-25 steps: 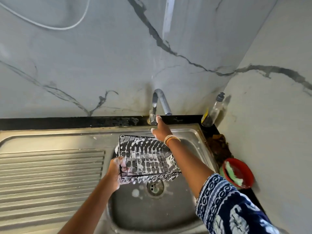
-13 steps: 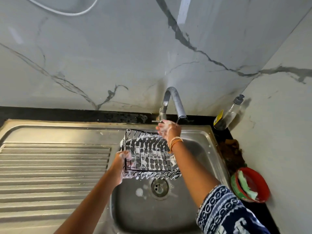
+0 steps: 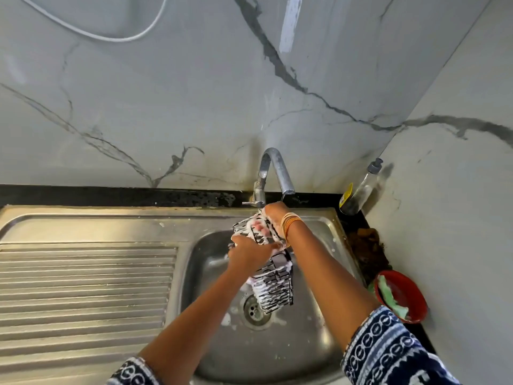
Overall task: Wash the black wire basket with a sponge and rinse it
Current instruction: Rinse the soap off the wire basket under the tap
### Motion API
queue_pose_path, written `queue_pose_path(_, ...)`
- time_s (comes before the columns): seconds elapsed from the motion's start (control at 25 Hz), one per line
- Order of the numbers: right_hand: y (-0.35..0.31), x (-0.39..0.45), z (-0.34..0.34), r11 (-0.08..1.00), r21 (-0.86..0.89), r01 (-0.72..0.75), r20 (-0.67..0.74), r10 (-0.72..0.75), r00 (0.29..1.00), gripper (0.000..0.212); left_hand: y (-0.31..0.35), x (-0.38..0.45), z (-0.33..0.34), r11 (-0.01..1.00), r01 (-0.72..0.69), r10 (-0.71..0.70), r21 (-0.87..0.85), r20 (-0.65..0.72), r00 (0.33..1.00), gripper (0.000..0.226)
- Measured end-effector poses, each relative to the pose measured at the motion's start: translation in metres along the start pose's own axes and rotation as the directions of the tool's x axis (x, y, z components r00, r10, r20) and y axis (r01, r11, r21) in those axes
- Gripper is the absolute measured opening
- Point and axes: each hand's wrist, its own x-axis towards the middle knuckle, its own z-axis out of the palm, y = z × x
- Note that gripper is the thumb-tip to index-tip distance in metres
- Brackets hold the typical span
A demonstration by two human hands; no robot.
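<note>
Head view: steel sink [image 3: 319,343] under marble walls [image 3: 194,93].
My left hand [image 3: 249,252] and right hand [image 3: 273,215] both grip the soapy black wire basket [image 3: 274,287] beneath the tap [image 3: 273,168].

Both hands [image 3: 251,252] gripping soapy black wire basket [image 3: 273,284] over sink [image 3: 311,343], tap [image 3: 273,173] perhaps dripping

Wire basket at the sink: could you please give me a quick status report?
Both hands, left and right, gripping the black wire basket. Basket soapy, tilted over the sink, under the tap. Thin trickle only. Nothing in the way.
</note>
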Motion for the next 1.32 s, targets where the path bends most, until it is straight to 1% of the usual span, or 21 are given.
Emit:
queue_pose_path(0.12,0.006,-0.011,-0.014,0.999,-0.013,-0.033,0.08,0.034,0.996,0.025,-0.003,0.002,-0.008,0.999,-0.014,0.019,-0.046,0.111,0.994,0.078)
queue_pose_path(0.16,0.006,-0.014,-0.021,1.0,-0.029,-0.005,0.117,0.008,0.993,0.025,-0.006,0.006,-0.014,0.999,-0.042,0.041,0.002,0.124,0.991,0.067)
queue_pose_path(0.2,0.006,-0.018,-0.026,0.998,-0.05,0.034,0.171,-0.025,0.985,0.024,-0.008,0.012,-0.024,0.996,-0.078,0.073,0.043,0.101,0.992,0.056)
queue_pose_path(0.32,-0.001,-0.027,-0.04,0.979,-0.131,0.159,0.329,-0.109,0.938,0.025,-0.01,0.033,-0.041,0.966,-0.24,0.249,0.094,-0.104,0.963,0.034)
queue_pose_path(0.36,-0.003,-0.027,-0.044,0.971,-0.157,0.18,0.36,-0.114,0.926,0.023,-0.005,0.035,-0.041,0.953,-0.299,0.302,0.04,-0.091,0.949,0.023)
queue_pose_path(0.4,-0.007,-0.028,-0.048,0.967,-0.173,0.188,0.392,-0.108,0.914,0.02,0.002,0.041,-0.038,0.939,-0.342,0.341,-0.045,-0.027,0.94,0.017)
queue_pose_path(0.48,-0.012,-0.026,-0.052,0.957,-0.205,0.205,0.425,-0.102,0.899,0.02,0.016,0.049,-0.03,0.911,-0.369,0.392,-0.181,0.111,0.913,0.021)
queue_pose_path(0.56,-0.013,-0.026,-0.053,0.906,-0.31,0.286,0.375,-0.16,0.913,0.031,0.023,0.058,-0.023,0.907,-0.361,0.392,-0.218,0.116,0.913,0.033)
queue_pose_path(0.68,-0.006,-0.024,-0.043,0.756,-0.528,0.387,0.165,-0.356,0.92,0.05,0.03,0.06,-0.008,0.909,-0.255,0.282,-0.328,0.035,0.959,0.033)
queue_pose_path(0.76,0.003,-0.025,-0.027,0.603,-0.702,0.379,0.004,-0.529,0.848,0.058,0.033,0.063,0.0,0.928,-0.224,0.227,-0.298,-0.027,0.974,0.024)
queue_pose_path(0.8,0.008,-0.026,-0.018,0.513,-0.766,0.387,-0.006,-0.608,0.794,0.058,0.034,0.064,0.001,0.932,-0.232,0.228,-0.279,-0.046,0.973,0.027)
queue_pose_path(0.88,0.015,-0.034,-0.011,0.352,-0.813,0.463,0.084,-0.716,0.693,0.052,0.032,0.069,-0.002,0.924,-0.228,0.22,-0.306,-0.061,0.974,0.027)
queue_pose_path(0.92,0.019,-0.036,-0.017,0.302,-0.825,0.477,0.127,-0.724,0.678,0.051,0.029,0.073,-0.005,0.912,-0.208,0.195,-0.353,-0.071,0.978,0.025)
queue_pose_path(1.0,0.023,-0.028,-0.043,0.327,-0.84,0.433,0.1,-0.691,0.716,0.051,0.027,0.078,-0.01,0.842,-0.111,0.075,-0.529,-0.089,0.993,0.019)
queue_pose_path(1.08,0.027,-0.021,-0.055,0.394,-0.86,0.324,0.006,-0.628,0.778,0.05,0.029,0.081,-0.009,0.795,-0.072,0.02,-0.602,-0.093,0.995,0.018)
queue_pose_path(1.12,0.026,-0.021,-0.048,0.376,-0.865,0.331,0.018,-0.636,0.771,0.047,0.031,0.079,-0.005,0.803,-0.072,0.026,-0.592,-0.085,0.996,0.016)
queue_pose_path(1.16,0.023,-0.021,-0.035,0.319,-0.874,0.367,0.068,-0.666,0.742,0.044,0.034,0.078,0.001,0.811,-0.085,0.045,-0.578,-0.084,0.995,0.014)
queue_pose_path(1.2,0.019,-0.026,-0.02,0.322,-0.85,0.418,0.089,-0.695,0.714,0.044,0.036,0.072,0.004,0.81,-0.087,0.055,-0.58,-0.073,0.996,0.013)
queue_pose_path(1.24,0.016,-0.026,-0.009,0.365,-0.809,0.46,0.094,-0.694,0.714,0.046,0.037,0.071,0.006,0.802,-0.081,0.053,-0.592,-0.065,0.996,0.015)
queue_pose_path(1.28,0.014,-0.025,-0.009,0.418,-0.782,0.463,0.081,-0.668,0.74,0.047,0.036,0.071,0.007,0.795,-0.088,0.053,-0.6,-0.076,0.996,0.014)
queue_pose_path(1.32,0.014,-0.021,-0.016,0.427,-0.784,0.45,0.084,-0.646,0.759,0.046,0.033,0.072,0.007,0.794,-0.089,0.045,-0.601,-0.087,0.995,0.01)
